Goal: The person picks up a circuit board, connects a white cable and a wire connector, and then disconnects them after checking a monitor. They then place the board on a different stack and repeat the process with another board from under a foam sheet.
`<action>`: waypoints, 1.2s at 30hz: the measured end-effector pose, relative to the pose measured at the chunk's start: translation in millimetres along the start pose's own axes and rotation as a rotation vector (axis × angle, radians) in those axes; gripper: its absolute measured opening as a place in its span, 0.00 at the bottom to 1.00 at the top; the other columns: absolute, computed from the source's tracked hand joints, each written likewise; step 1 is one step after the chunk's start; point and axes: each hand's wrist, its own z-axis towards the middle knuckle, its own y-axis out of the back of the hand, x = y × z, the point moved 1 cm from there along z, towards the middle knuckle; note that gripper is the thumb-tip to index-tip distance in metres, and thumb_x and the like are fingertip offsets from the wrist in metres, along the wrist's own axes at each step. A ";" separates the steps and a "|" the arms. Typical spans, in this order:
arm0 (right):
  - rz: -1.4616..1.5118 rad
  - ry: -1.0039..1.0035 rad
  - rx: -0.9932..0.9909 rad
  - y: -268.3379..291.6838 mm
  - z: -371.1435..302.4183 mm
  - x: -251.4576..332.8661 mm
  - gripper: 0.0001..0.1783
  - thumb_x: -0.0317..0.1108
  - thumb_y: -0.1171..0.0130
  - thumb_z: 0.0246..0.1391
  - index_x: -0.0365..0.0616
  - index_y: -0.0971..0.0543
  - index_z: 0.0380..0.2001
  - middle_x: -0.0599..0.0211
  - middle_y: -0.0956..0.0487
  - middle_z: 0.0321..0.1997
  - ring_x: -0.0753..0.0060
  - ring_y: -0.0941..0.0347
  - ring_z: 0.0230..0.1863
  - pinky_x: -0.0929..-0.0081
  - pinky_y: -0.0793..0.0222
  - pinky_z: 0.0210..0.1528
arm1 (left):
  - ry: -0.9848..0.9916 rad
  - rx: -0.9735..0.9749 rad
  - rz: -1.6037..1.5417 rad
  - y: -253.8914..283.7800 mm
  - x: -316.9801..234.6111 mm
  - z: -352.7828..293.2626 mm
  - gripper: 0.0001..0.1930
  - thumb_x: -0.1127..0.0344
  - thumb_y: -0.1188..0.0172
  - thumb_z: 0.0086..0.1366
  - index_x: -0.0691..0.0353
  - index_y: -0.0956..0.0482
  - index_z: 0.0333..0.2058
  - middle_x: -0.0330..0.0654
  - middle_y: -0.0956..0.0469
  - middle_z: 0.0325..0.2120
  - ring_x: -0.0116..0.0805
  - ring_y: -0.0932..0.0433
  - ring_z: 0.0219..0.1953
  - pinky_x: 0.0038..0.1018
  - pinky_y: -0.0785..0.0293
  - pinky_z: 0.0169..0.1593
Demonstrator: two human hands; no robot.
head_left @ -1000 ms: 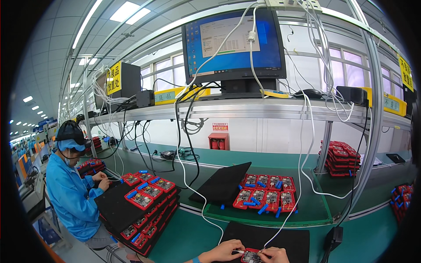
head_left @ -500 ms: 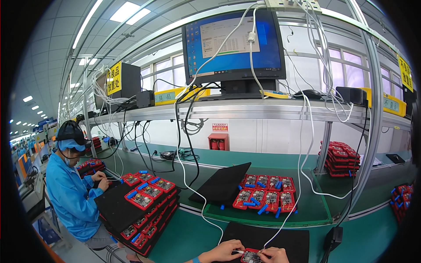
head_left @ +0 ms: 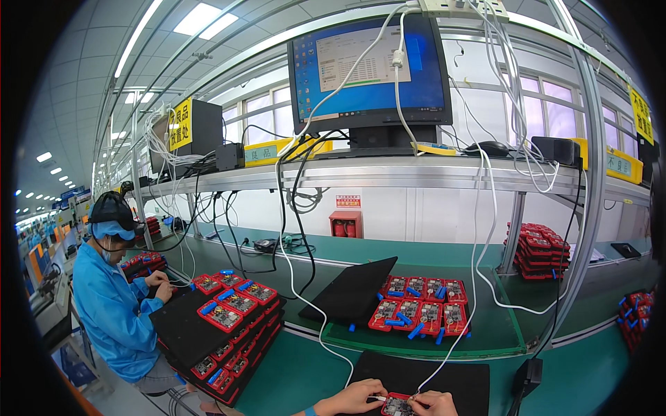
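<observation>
At the bottom of the view, a circuit board in a red frame [head_left: 397,405] rests on a black foam mat [head_left: 458,380]. My left hand [head_left: 359,397] is closed, pinching a white cable plug [head_left: 377,398] against the board's left side. My right hand [head_left: 434,403] is closed at the right side, its fingertips together round the lower end of a white cable [head_left: 444,362] that hangs from above. That hand covers the board's right edge, and the picture's lower edge cuts off its near part.
Red-framed boards with blue pieces [head_left: 420,315] lie beyond the mat beside a tilted black foam sheet [head_left: 354,288]. Layered boards and foam [head_left: 222,333] stand at left near a co-worker in blue [head_left: 114,305]. Above are a metal shelf [head_left: 374,173], a monitor [head_left: 368,76] and hanging cables.
</observation>
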 end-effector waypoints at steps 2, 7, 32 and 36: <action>0.000 -0.001 0.002 -0.4 0.0 -0.9 0.05 0.27 0.38 0.49 0.36 0.19 0.27 0.53 0.21 0.24 0.54 0.23 0.25 0.66 0.29 0.28 | 0.003 0.001 0.006 0.2 -0.4 0.0 0.11 0.65 0.39 0.61 0.63 0.24 0.41 0.42 0.26 0.36 0.41 0.26 0.44 0.32 0.28 0.46; 0.014 -0.007 0.004 -1.2 -0.4 -2.1 0.05 0.27 0.38 0.49 0.37 0.19 0.27 0.53 0.21 0.25 0.54 0.23 0.25 0.66 0.29 0.28 | 0.000 -0.006 0.005 -0.5 0.7 -0.3 0.11 0.65 0.39 0.61 0.63 0.23 0.41 0.42 0.25 0.37 0.41 0.25 0.44 0.32 0.28 0.46; -0.001 0.018 0.004 -1.9 2.3 -5.5 0.05 0.28 0.38 0.50 0.36 0.19 0.27 0.53 0.22 0.24 0.55 0.24 0.25 0.66 0.31 0.27 | 0.003 0.002 0.018 0.3 3.1 2.3 0.12 0.64 0.40 0.61 0.63 0.23 0.42 0.42 0.25 0.37 0.41 0.25 0.44 0.33 0.28 0.46; 0.006 0.002 0.005 -1.7 -1.8 -0.7 0.05 0.28 0.38 0.50 0.36 0.19 0.27 0.53 0.22 0.24 0.55 0.24 0.25 0.65 0.31 0.28 | 0.007 -0.002 0.012 -0.5 -0.2 -1.6 0.12 0.65 0.39 0.61 0.63 0.23 0.41 0.42 0.25 0.36 0.41 0.25 0.44 0.32 0.28 0.46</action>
